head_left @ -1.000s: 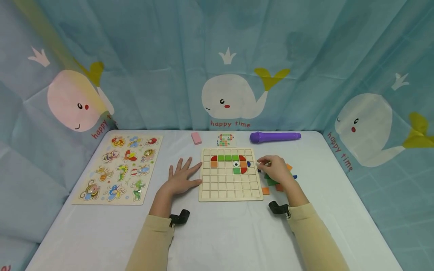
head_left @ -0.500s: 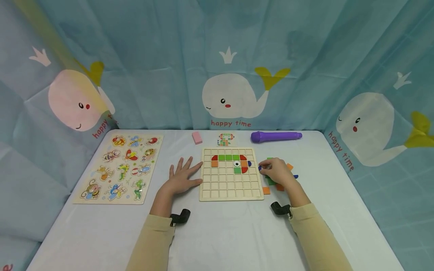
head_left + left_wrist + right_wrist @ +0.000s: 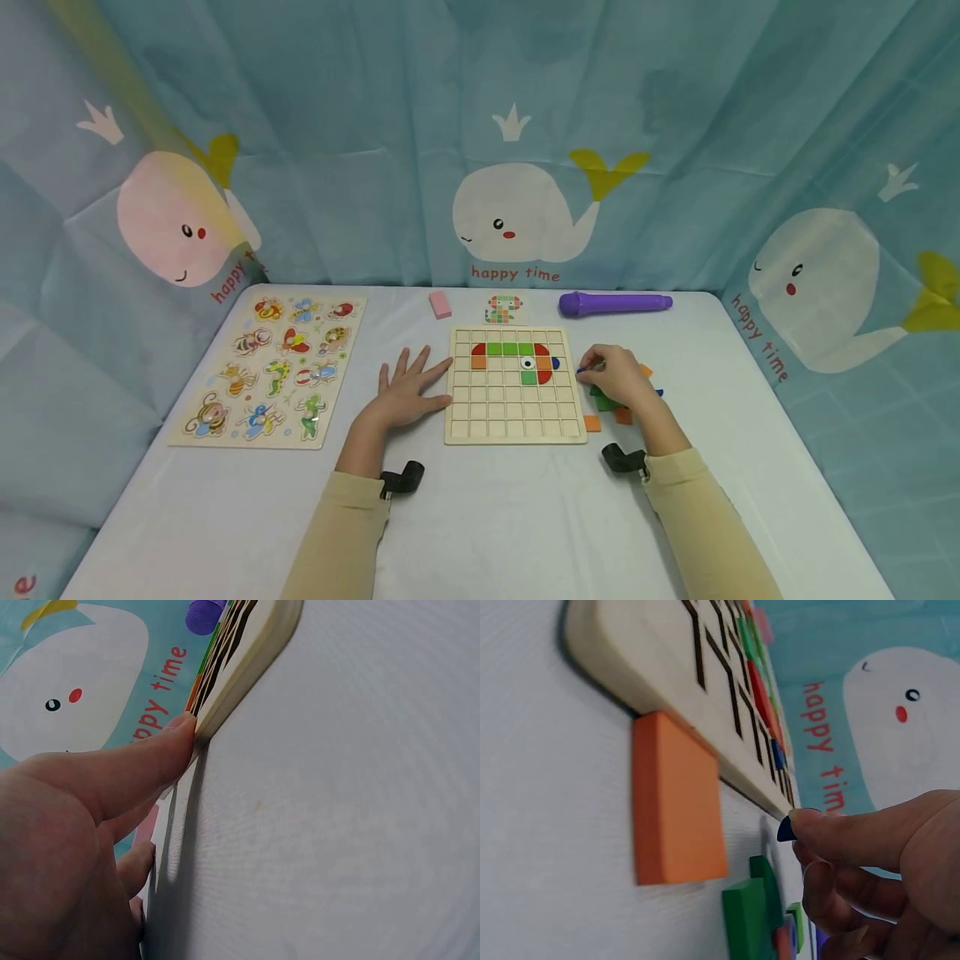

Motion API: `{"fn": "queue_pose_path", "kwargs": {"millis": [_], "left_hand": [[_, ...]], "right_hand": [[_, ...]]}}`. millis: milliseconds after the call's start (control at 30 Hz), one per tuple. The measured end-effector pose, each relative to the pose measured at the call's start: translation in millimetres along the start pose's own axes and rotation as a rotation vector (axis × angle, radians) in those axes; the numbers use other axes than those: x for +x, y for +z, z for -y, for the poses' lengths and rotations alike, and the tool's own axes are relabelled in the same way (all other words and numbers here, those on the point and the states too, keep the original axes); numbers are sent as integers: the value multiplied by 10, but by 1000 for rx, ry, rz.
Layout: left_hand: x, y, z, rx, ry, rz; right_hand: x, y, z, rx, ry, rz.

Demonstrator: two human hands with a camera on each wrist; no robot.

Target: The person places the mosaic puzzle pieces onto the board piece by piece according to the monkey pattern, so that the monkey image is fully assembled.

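Note:
A wooden grid board (image 3: 495, 415) lies mid-table, with red, green and orange tiles, an eye tile (image 3: 527, 363) and a blue half-round tile (image 3: 556, 363) set in its upper cells. Along its left edge, my left hand (image 3: 407, 397) rests with fingers spread, thumb touching the rim; the left wrist view shows that thumb (image 3: 142, 761) against the board's side. Just off the board's right edge, my right hand (image 3: 617, 375) pinches a small dark blue half-round tile (image 3: 786, 829) between thumb and fingertips. Beneath that hand lies a pile of loose tiles (image 3: 606, 403), partly hidden.
One orange tile (image 3: 682, 802) lies against the board's right edge. Behind the board are a pattern card (image 3: 504, 309), a pink block (image 3: 440, 305) and a purple microphone-shaped object (image 3: 617, 304). An insect puzzle board (image 3: 258, 375) lies on the left. A curtain (image 3: 375, 208) hangs behind the table.
My right hand has shifted slightly right of the board's edge, and the blue tile in its fingertips has turned. The left hand has stayed at the board's left edge.

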State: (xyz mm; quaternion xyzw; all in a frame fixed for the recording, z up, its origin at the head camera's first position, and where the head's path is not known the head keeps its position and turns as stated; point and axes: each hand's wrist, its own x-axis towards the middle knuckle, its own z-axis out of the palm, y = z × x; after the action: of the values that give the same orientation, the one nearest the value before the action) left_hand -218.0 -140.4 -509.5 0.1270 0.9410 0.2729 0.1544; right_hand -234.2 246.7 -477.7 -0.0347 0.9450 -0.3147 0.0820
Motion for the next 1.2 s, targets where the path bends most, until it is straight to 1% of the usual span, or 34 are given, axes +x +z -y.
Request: {"fn": "queue_pose_path", "kwargs": {"millis": [200, 467, 667, 867, 1067, 1200], "left_hand": [[-8, -2, 3, -11, 9, -3], [-29, -1, 8, -24, 5, -1], [-22, -7, 4, -19, 13, 3], [-20, -19, -10, -25, 13, 4], [-28, -14, -4, -22, 13, 4], [-25, -12, -2, -22, 6, 4]], "right_hand": [[12, -36, 94, 36, -8, -13], [82, 27, 315, 54, -89, -14], [146, 100, 467, 97, -136, -11], [244, 210, 596, 152, -179, -5], [376, 376, 736, 186, -165, 49], [469, 480, 815, 226, -189, 76]]}}
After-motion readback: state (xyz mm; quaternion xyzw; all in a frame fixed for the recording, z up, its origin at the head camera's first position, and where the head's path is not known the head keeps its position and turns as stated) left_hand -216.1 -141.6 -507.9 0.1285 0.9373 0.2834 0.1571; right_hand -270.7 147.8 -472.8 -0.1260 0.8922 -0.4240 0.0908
